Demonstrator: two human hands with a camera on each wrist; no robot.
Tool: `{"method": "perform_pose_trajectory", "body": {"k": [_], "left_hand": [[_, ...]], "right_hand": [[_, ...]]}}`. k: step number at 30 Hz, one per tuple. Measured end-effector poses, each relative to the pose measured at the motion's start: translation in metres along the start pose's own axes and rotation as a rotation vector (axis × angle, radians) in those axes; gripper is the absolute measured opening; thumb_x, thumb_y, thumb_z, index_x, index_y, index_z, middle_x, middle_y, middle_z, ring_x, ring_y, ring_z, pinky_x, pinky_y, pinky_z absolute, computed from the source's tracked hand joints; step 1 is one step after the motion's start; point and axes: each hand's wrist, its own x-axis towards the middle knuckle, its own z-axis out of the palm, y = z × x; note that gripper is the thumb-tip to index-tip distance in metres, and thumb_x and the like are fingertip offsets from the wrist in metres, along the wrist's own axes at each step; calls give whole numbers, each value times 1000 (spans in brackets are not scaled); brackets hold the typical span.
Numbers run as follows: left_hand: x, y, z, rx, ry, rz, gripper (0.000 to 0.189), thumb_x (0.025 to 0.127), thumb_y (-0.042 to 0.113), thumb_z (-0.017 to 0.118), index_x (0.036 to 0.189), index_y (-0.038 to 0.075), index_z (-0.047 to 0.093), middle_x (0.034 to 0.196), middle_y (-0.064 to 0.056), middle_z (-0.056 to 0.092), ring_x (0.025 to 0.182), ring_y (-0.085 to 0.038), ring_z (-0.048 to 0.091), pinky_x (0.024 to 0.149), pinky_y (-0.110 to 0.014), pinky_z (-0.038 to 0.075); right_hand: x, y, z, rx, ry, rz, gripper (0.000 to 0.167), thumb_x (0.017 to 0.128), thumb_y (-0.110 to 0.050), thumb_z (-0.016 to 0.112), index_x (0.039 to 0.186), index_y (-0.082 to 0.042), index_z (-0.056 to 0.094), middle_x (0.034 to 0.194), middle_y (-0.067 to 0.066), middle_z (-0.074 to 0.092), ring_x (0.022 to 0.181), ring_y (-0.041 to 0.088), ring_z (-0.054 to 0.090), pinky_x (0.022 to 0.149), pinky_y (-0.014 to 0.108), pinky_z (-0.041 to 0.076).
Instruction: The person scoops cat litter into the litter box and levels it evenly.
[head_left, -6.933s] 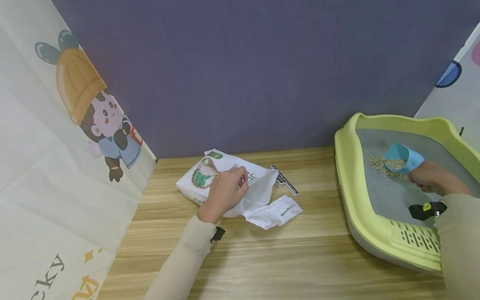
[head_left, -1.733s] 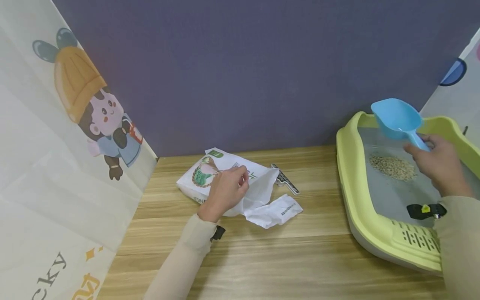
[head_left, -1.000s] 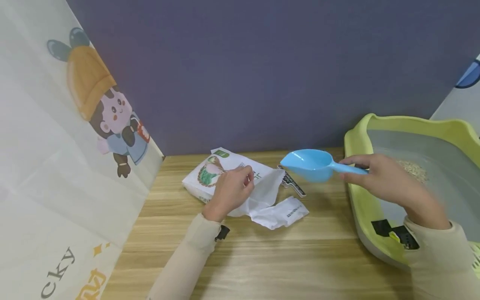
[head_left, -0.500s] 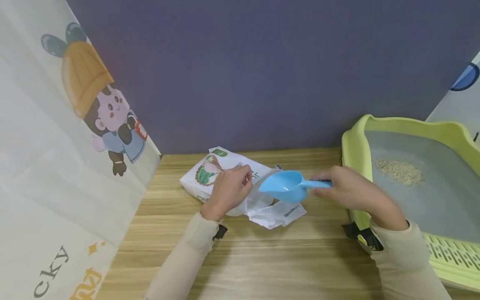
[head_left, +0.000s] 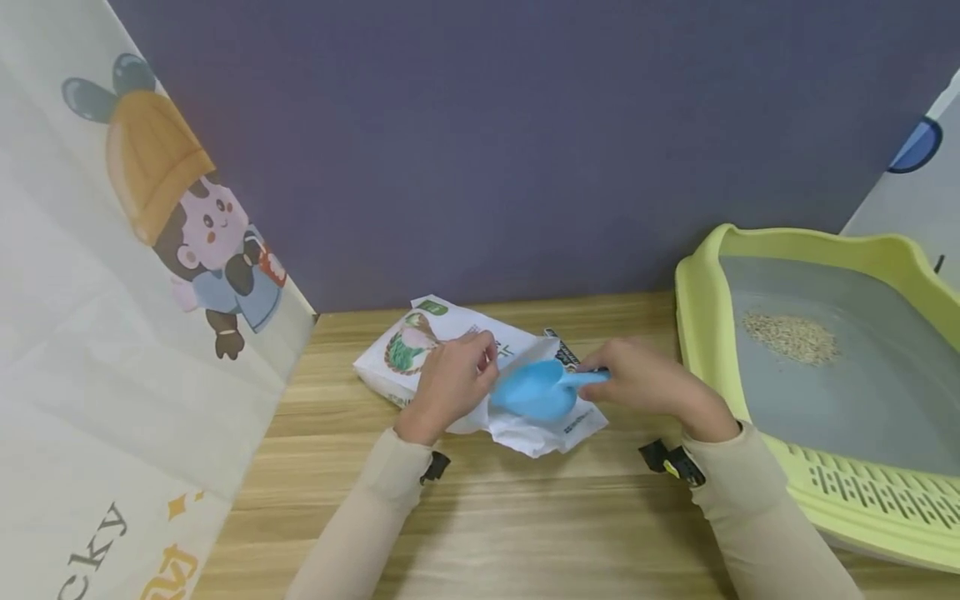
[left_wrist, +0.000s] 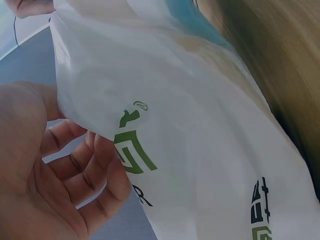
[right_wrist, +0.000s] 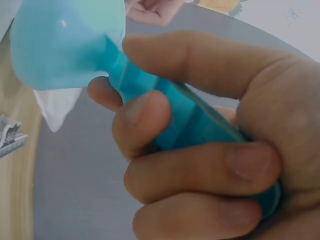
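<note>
On wooden tabletop (head_left: 525,525), left hand (head_left: 452,383) curled, fingers pinching open edge of white bag (head_left: 416,337); bag lies flat, mouth facing right. Blue scoop (head_left: 536,392) has just swung leftward, bowl now at bag's mouth, so work has shifted to bag. Bag's contents hidden; can't tell whether scoop holds anything. Right hand (head_left: 637,375) has fingers wrapped round scoop's handle. Far right, yellow-rimmed tray (head_left: 705,317) holds pile of tan pellets (head_left: 792,337) on grey floor.
</note>
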Motion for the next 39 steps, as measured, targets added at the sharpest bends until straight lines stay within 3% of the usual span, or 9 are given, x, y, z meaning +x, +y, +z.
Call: {"method": "perform_pose_trajectory", "body": {"k": [9, 15, 22, 29, 35, 39], "left_hand": [[-3, -2, -3, -7, 5, -12, 10, 88, 11, 67, 83, 17, 61, 75, 5, 64, 59, -10, 55, 52, -27, 42], [-3, -2, -2, -13, 5, -18, 10, 88, 11, 68, 83, 17, 62, 75, 5, 65, 60, -10, 57, 53, -27, 43], [-1, -1, -1, -17, 8, -14, 9, 87, 11, 68, 84, 17, 62, 76, 5, 66, 61, -10, 58, 53, -28, 44], [0, 0, -1, -19, -4, -20, 9, 87, 12, 68, 84, 17, 62, 76, 5, 67, 63, -10, 60, 55, -28, 45], [1, 0, -1, -15, -7, -19, 9, 87, 12, 68, 84, 17, 62, 76, 5, 66, 63, -10, 59, 55, -28, 45], [2, 0, 0, -9, 4, -12, 9, 87, 12, 68, 83, 17, 62, 76, 6, 66, 63, -10, 59, 55, -28, 45]], "right_hand": [[9, 1, 11, 3, -36, 16, 18, 88, -17, 75, 105, -12, 80, 76, -5, 64, 70, 13, 50, 67, 29, 42], [12, 0, 16, -16, -37, 20, 22, 88, -17, 76, 109, -11, 80, 99, -2, 75, 81, 13, 58, 73, 31, 46], [15, -2, 23, -16, -61, 47, 22, 88, -15, 75, 109, -10, 80, 91, -2, 72, 71, 12, 55, 65, 29, 43], [18, -3, 30, 0, -47, 65, 33, 89, -14, 75, 119, -3, 75, 112, 9, 76, 69, 12, 56, 61, 27, 44], [20, -3, 35, 22, -54, 48, 31, 91, -15, 72, 120, -4, 75, 104, 7, 76, 72, 9, 63, 63, 27, 51], [23, -3, 39, 34, -42, 10, 14, 91, -13, 71, 102, -7, 79, 85, 1, 71, 68, 9, 60, 62, 27, 49]]}}
